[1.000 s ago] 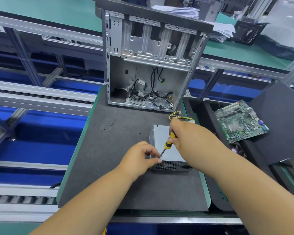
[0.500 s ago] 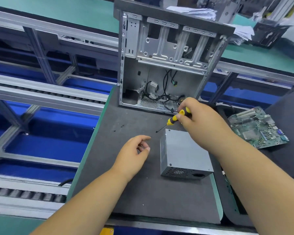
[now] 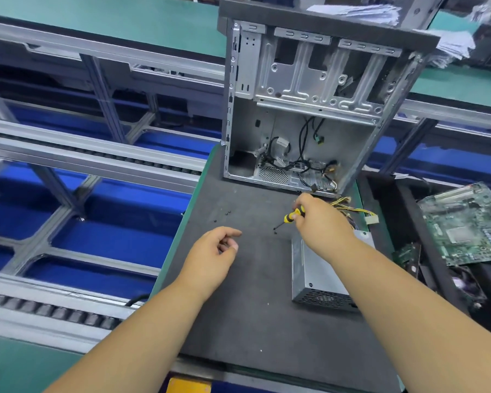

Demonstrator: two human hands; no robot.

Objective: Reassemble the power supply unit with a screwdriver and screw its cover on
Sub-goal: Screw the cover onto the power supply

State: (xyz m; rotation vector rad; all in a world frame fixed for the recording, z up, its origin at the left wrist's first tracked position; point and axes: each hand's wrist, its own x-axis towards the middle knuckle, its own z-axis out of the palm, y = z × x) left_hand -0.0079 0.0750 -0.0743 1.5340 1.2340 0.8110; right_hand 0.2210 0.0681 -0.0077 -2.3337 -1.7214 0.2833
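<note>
Head view: power supply unit [image 3: 318,268] lies beneath screwdriver-holding right hand [image 3: 321,219].

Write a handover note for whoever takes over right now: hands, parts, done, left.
Right hand grips the screwdriver, tip down at a loose screw on the mat.
Left hand hovers over the mat, loosely curled, holding nothing.
PSU lies on the mat under the right forearm, cover on, untouched. More screws lie further left.
Done: cannot tell how many screws are in.
Left: likely pick up the screws and drive them.
</note>
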